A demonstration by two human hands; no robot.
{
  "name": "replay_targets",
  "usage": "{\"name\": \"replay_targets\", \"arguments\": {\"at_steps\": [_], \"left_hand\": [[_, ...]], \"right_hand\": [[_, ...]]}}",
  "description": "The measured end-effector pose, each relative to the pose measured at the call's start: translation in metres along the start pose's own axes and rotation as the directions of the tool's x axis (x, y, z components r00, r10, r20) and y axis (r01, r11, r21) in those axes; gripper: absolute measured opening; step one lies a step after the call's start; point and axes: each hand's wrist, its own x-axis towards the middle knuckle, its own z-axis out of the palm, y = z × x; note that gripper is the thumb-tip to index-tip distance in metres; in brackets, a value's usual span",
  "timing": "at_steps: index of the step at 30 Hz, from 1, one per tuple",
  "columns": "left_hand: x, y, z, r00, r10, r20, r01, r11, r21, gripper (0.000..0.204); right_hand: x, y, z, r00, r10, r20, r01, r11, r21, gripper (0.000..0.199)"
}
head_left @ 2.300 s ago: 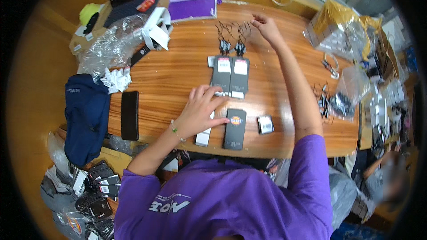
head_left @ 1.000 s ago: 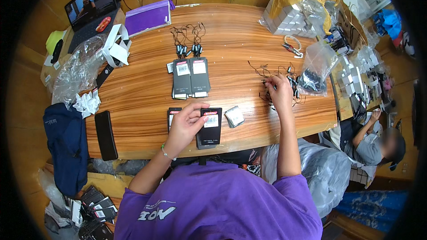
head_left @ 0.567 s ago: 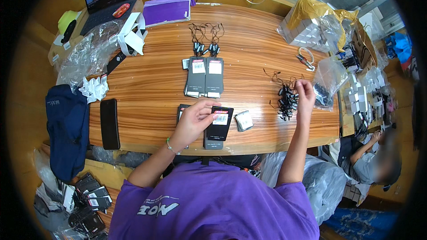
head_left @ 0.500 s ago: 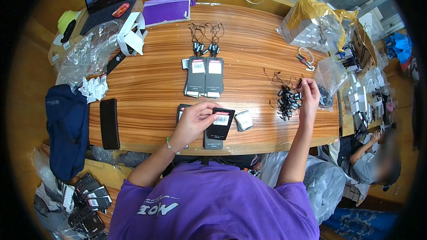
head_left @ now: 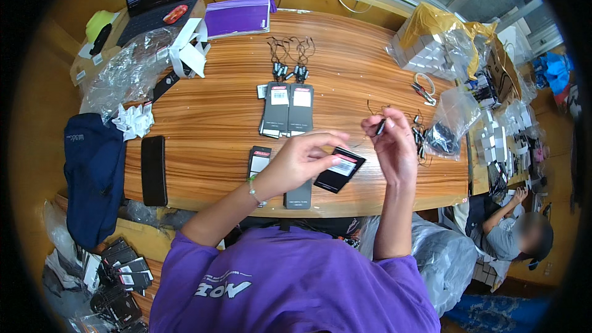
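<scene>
My left hand [head_left: 305,160] pinches a black hang tag [head_left: 336,174] with a red and white label, tilted above the table's near edge. Just right of it my right hand [head_left: 394,142] is closed on a small black string fastener [head_left: 380,127], whose thin cord runs toward the top of the tag. Beneath the left hand lie a grey tag [head_left: 299,197] and a small stack of tags [head_left: 259,159]. Farther back are two stacks of finished-looking grey tags [head_left: 275,114] with black cords. The pile of loose string fasteners [head_left: 421,139] is partly hidden behind my right hand.
A black phone [head_left: 153,171] and a navy cloth pouch [head_left: 92,179] lie at the left. A purple folder [head_left: 237,18] and a laptop [head_left: 154,0] stand at the back. Cutters [head_left: 423,92], a bag [head_left: 445,129] and wrapped white boxes [head_left: 425,55] are right; a co-worker [head_left: 505,234] sits beyond.
My right hand has moved left from the fastener pile with a fastener. My left hand has carried the black tag right, and the two hands are now close together.
</scene>
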Motion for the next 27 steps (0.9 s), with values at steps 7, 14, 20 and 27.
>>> {"name": "replay_targets", "arguments": {"at_steps": [7,14,20,27], "left_hand": [[0.001,-0.002,0.002,0.998,-0.043,0.039,0.047,0.993,-0.110,0.020],[-0.010,-0.012,-0.006,0.997,-0.070,0.037,0.071,0.997,-0.031,0.020],[-0.016,-0.016,-0.011,0.998,-0.067,0.006,0.067,0.998,-0.019,0.020],[-0.017,-0.016,-0.015,0.996,-0.085,-0.001,0.085,0.996,-0.023,0.018]], "right_hand": [[-0.004,0.021,0.027,0.999,0.032,-0.024,-0.033,0.997,-0.073,0.014],[0.017,0.006,0.017,0.992,-0.062,-0.114,0.069,0.996,0.059,0.009],[0.031,-0.016,0.014,0.974,-0.185,-0.131,0.200,0.973,0.112,0.014],[0.031,-0.030,0.028,0.975,-0.222,0.005,0.214,0.945,0.246,0.017]]}}
